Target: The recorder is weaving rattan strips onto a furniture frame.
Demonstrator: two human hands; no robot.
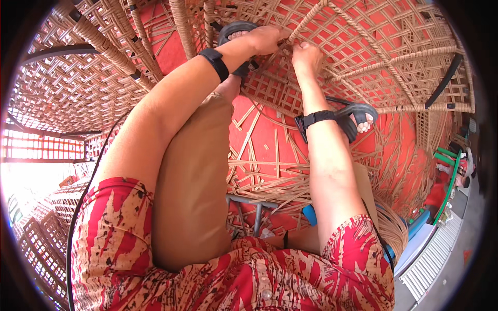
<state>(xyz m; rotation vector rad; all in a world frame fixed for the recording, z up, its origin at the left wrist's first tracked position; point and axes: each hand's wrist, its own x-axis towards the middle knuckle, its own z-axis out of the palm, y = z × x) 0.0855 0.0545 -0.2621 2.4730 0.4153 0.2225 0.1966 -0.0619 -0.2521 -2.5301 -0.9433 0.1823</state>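
left hand (266,40): at the panel's wrapped bar (307,22), fingers bent; cannot tell if grasping
right hand (307,56): just beside, fingers curled, tips hidden; grasp cannot be told
woven panel (385,60): beneath and beyond both hands, spreading right
cane strips (270,196): on red floor (265,142), nearer the body

wicker panel (386,63) — tan lattice | shirt (249,282) — red-and-beige print, dark flecks | floor (265,139): red | trousers (192,192): brown

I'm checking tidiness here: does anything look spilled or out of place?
Yes: loose tan strips lie scattered and crisscrossed over the red floor at the picture's centre, looking untidy against the orderly woven panel.
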